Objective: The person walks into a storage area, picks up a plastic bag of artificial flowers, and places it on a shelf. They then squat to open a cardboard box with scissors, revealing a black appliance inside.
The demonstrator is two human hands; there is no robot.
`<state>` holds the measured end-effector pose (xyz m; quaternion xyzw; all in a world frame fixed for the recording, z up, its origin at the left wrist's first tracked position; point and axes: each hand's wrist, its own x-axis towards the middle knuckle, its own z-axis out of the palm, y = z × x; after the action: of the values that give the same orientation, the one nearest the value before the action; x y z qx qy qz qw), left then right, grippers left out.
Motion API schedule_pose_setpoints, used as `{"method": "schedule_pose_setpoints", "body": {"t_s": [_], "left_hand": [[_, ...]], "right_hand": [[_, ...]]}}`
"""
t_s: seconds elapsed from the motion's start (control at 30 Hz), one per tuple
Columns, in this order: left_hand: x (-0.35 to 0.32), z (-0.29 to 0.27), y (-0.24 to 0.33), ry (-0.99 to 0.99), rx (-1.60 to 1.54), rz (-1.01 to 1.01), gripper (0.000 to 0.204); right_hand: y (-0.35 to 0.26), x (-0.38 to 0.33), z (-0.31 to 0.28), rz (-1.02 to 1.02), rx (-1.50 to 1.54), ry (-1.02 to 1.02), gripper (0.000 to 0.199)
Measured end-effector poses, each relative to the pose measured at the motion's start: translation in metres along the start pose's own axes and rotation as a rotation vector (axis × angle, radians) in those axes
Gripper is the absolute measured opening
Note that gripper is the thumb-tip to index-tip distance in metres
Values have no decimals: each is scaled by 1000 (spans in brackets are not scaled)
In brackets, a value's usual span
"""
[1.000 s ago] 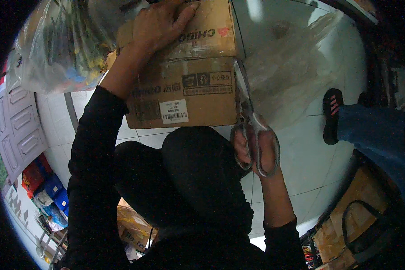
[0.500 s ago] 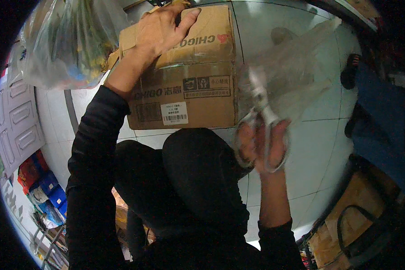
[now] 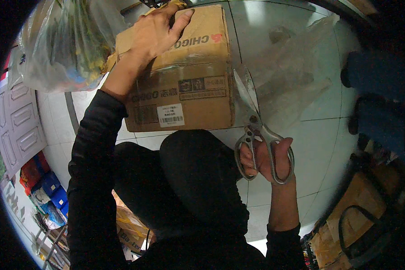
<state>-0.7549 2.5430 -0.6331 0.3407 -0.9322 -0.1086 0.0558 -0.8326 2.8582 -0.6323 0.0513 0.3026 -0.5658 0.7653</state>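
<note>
A brown cardboard box sits on the floor, clear tape across its middle, dark print on it, a white label on its near part. The left hand rests across its far left corner. I see silver scissors in the right hand, blades parted, beside the box's right edge.

Dimly lit, whitish glare on floor tiles near the top edge, black around the rim, bowed by fisheye distortion, grainy in shadow, murky across black trousers, fairly crisp on scissors
</note>
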Motion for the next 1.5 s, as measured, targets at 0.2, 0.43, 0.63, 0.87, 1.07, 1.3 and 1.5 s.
{"method": "schedule_pose_setpoints", "body": {"t_s": [0.2,0.43,0.63,0.87,1.07,1.3,1.5], "left_hand": [[1,1,0,11,-4,25,50],[2,-3,3,-5,-33,17,49],[2,3,1,22,-24,52,49],[3,12,-4,100,50,81,51],[-10,3,5,-21,58,-44,50],[-16,2,-18,16,47,-225,51],[-74,7,-94,-139,138,-270,54]], "right_hand": [[-5,10,-2,8,-20,-12,86],[-17,30,2,-112,-65,-3,79],[-56,54,-18,-351,41,125,68],[-62,53,2,-417,-153,165,63],[30,15,-40,-420,-605,463,45],[20,68,-10,-569,-594,641,71],[-52,119,3,-996,-674,595,63]]}}
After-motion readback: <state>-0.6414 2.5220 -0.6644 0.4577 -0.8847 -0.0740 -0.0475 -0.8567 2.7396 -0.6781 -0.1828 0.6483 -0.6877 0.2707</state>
